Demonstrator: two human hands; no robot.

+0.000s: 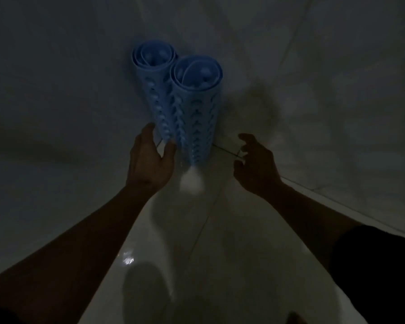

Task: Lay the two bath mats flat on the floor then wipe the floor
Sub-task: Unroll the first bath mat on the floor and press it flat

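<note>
Two blue bath mats stand rolled up on end in the corner where two walls meet. The nearer roll (197, 108) is in front and to the right, and the farther roll (153, 73) leans behind it on the left. Both show rows of cut-out holes and suction cups. My left hand (150, 160) is spread open just left of the rolls' bases, its thumb close to the lower part of the rolls. My right hand (255, 163) hovers to the right of the rolls with loosely curled fingers, holding nothing.
The room is dim. A glossy white tiled floor (197, 230) stretches toward me, with a bright reflection near the rolls' base. Pale walls (56, 90) close in on the left and the right (337, 90). A dark shadow lies on the floor near my feet.
</note>
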